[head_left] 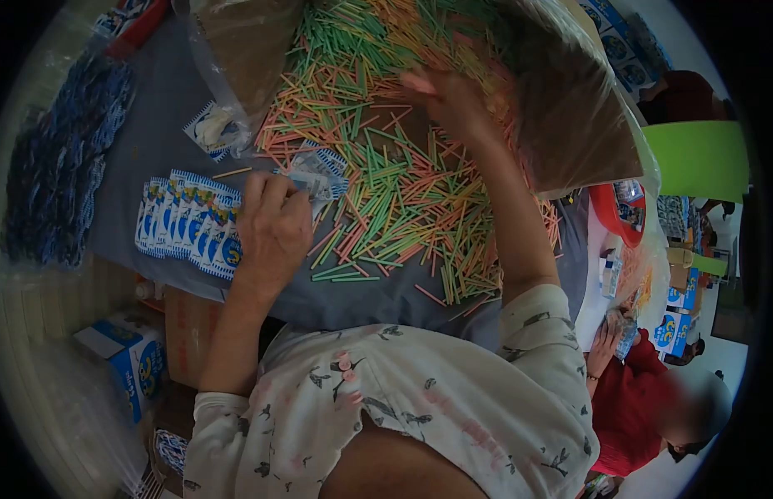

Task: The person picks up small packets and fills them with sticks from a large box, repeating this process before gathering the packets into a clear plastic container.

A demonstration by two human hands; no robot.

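Sachet (317, 177): small blue-and-white printed packet, pinched at its near edge by the fingers of the left hand (274, 226), low over the grey-covered bench (153, 125). Fingers clamped together on it.

Judged light, thin and limp; likely to crumple or slip if squeezed mid-face. Best taken by an edge or corner.

Just left of that hand: a row of sachets (191, 220), overlapped like tiles, flat on the cloth. One loose packet (212, 129) lies farther up.

Beyond the held sachet: a big heap of sticks (386, 191), green, orange and pink, thin and straight, lying criss-cross. Judged stiff but light, apt to roll and scatter; easier picked singly near one end.

Right hand (453, 104) reaches into the far part of the heap, fingertips down among the sticks; cannot tell whether those fingers are closed on one.

Farther: a clear plastic bag (569, 108) with brown lining holds the heap's far end. Far left, a dark blue pile (58, 158).

Lower right, apart: a co-worker's red sleeve (632, 399).
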